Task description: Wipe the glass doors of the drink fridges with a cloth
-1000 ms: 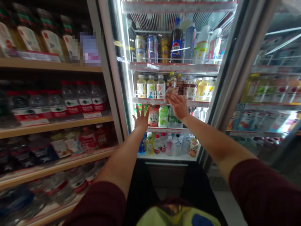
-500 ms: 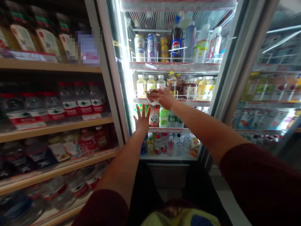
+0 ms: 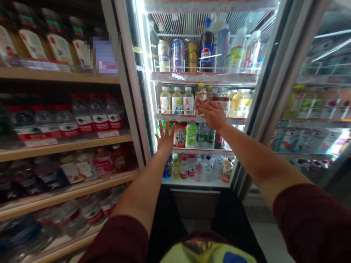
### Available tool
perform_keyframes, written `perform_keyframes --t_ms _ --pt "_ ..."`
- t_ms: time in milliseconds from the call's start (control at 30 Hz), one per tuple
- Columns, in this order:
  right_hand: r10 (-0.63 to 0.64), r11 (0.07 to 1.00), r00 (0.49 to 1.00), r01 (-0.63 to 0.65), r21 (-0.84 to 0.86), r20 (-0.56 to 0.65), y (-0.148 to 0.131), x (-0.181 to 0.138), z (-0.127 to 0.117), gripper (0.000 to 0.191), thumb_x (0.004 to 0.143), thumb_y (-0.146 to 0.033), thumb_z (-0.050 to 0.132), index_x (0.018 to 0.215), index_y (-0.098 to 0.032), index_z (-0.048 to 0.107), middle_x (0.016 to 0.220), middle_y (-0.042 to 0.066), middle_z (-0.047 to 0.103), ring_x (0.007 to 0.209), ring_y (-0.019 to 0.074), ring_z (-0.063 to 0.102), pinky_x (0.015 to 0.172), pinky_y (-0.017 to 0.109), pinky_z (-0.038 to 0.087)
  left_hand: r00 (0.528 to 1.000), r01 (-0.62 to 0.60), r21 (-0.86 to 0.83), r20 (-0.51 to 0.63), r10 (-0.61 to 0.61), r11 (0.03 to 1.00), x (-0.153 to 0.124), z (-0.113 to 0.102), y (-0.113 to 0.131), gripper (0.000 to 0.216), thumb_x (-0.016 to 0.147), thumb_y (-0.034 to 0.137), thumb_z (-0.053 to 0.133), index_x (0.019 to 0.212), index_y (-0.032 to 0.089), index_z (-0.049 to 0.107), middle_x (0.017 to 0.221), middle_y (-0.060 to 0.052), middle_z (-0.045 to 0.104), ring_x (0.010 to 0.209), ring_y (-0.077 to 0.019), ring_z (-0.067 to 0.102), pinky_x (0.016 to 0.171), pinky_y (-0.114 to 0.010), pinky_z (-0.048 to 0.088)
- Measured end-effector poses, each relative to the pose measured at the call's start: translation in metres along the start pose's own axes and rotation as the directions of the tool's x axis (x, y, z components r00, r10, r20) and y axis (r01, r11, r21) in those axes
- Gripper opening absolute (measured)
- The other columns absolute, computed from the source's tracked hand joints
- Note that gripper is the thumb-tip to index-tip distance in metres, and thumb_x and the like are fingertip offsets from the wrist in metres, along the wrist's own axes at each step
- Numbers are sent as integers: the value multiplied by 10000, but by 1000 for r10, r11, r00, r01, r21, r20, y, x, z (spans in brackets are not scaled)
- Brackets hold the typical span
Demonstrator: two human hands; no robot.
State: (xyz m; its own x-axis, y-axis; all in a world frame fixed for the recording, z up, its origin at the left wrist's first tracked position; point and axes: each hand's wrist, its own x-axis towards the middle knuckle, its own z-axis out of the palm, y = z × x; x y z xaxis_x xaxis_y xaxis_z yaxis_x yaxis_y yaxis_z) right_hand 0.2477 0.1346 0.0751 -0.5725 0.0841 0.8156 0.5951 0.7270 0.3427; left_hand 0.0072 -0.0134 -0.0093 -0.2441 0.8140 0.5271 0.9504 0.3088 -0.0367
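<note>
My left hand (image 3: 165, 138) is spread with its fingers apart, seemingly flat against the glass door (image 3: 233, 137) of a lit drinks cooler, in front of the lower-middle bottles. To its right and higher, my right hand (image 3: 214, 114) presses a crumpled cloth (image 3: 200, 106) to the glass at the height of the middle shelf. The cloth is small, mostly covered by the fingers, and blends with the yellow-capped bottle (image 3: 201, 92) behind it. Behind the glass stand a cola bottle (image 3: 207, 45), a blue can (image 3: 178, 54) and a green-labelled bottle (image 3: 191, 135).
Open wooden shelves (image 3: 65, 146) with red-capped water bottles (image 3: 85, 117) stand close on the left. A metal door frame (image 3: 276, 95) runs down the right side, with another glass-fronted cooler (image 3: 315, 120) beyond it. My legs are near the cooler's base.
My right hand has moved right across the glass with the cloth, uncovering the pale bottles on the middle shelf. My left hand has stayed in nearly the same spot.
</note>
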Motion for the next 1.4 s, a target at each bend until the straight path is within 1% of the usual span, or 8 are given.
perform_keyframes --t_ms 67,267,467,667,867,1067,1233,1400 --pt "115 992 989 -118 -34 -92 3 -28 5 516 1085 -145 493 1523 -250 743 1649 134 666 1413 388 595 1139 643 470 1000 3 -29 -6 -4 1000 -1 -1 1 1363 867 362 976 1813 379 -4 1902 -142 -118 1761 -491 -53 1337 -805 274" --pt "-441 897 849 429 109 292 0 -102 7 450 1062 -118 587 1415 -299 799 1477 81 796 1312 285 684 1031 480 516 1000 8 -5 6 -8 1000 -2 -3 3 1382 894 385 955 1810 369 -81 1895 -162 -151 1760 -510 -41 1325 -815 297" --pt "211 970 974 -218 -103 -78 28 -81 -4 554 1129 -186 402 1608 -201 681 1649 182 649 1426 390 609 1149 600 476 1000 24 11 13 -24 1000 0 0 3 1384 897 355 944 1812 332 -95 1891 -172 -158 1744 -504 -112 1332 -806 280" --pt "-358 934 878 342 105 318 3 -73 1 540 1050 -95 553 1506 -307 750 1526 72 764 1346 313 638 1147 521 477 1000 9 12 7 -9 1000 -1 1 2 1371 891 344 961 1831 298 -36 1897 -195 -131 1750 -507 -108 1330 -799 286" --pt "140 990 990 -140 3 -15 -17 0 10 589 1115 -155 418 1670 -208 605 1759 138 542 1512 410 504 1206 666 461 1000 10 -19 -7 -10 1000 -1 3 1 1313 883 327 962 1839 293 63 1901 -166 -112 1744 -520 -123 1339 -823 240" --pt "-317 948 907 304 93 278 -54 45 13 564 1086 -108 499 1589 -287 681 1692 71 632 1520 365 530 1238 652 447 1000 21 -13 19 -20 1000 -1 -2 2 1264 907 326 941 1837 285 85 1893 -171 -120 1758 -493 -86 1354 -790 262" --pt "70 997 996 -69 -28 46 -38 59 -1 567 1126 -103 442 1661 -200 602 1795 133 492 1560 406 470 1232 687 432 1000 9 -6 16 -9 1000 0 0 1 1300 912 342 942 1830 293 22 1887 -170 -145 1757 -502 -91 1340 -798 283" --pt "-334 942 886 326 78 322 -21 30 -9 511 1121 -130 520 1577 -284 692 1683 57 641 1478 353 546 1236 622 427 1000 16 16 25 -16 1000 0 1 2 1322 909 382 938 1819 328 -19 1888 -134 -155 1757 -478 -105 1350 -784 272"
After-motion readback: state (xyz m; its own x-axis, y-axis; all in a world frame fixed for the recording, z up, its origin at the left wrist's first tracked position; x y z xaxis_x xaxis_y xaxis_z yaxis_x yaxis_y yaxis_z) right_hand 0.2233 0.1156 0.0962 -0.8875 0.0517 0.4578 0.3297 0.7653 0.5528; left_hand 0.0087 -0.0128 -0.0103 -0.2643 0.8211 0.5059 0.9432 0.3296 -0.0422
